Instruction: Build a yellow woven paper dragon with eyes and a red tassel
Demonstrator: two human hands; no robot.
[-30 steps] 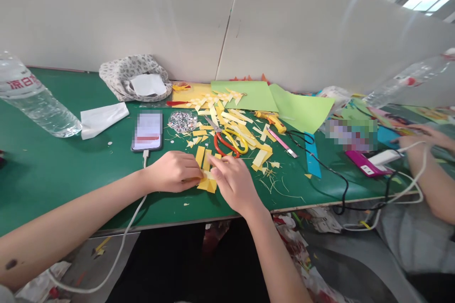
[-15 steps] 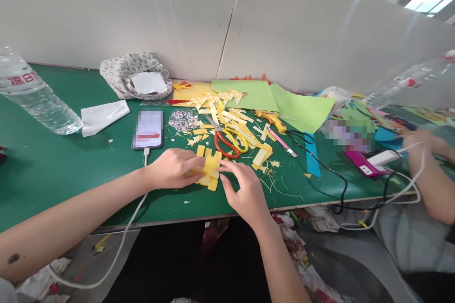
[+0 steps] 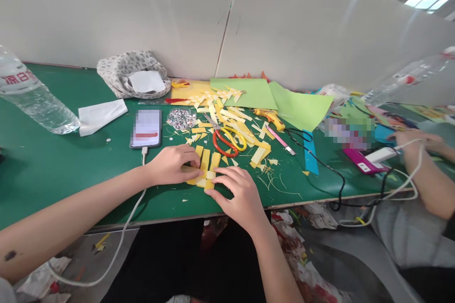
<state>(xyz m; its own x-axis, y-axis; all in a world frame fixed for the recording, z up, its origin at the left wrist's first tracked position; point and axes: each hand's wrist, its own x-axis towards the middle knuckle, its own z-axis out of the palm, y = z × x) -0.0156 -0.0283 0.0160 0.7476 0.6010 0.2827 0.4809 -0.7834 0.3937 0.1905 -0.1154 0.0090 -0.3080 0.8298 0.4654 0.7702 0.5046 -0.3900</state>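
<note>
Woven yellow paper strips [image 3: 206,161] lie flat on the green table before me, several long strips pointing away and paler ones crossing them. From the left, my left hand [image 3: 174,164] holds the weave with curled fingers; its fingertips are partly hidden. My right hand [image 3: 237,191] grips the right side, thumb at the near edge and fingers against the strips. Just beyond the weave lie scissors [image 3: 227,144] with one red and one yellow handle. Cut yellow paper scraps [image 3: 261,154] are scattered behind and to the right.
To the left are a phone [image 3: 146,128] on a white cable, a tissue [image 3: 101,116] and a water bottle [image 3: 42,104]. Behind are a cloth pouch [image 3: 133,75], green paper [image 3: 302,109] and a yellow glue gun [image 3: 272,118]. A co-worker's hand [image 3: 408,144] is far right.
The yellow strip that was folded over the weave now lies pointing away, uncovering pale crossing strips. My right hand has moved slightly nearer and to the left onto the weave.
</note>
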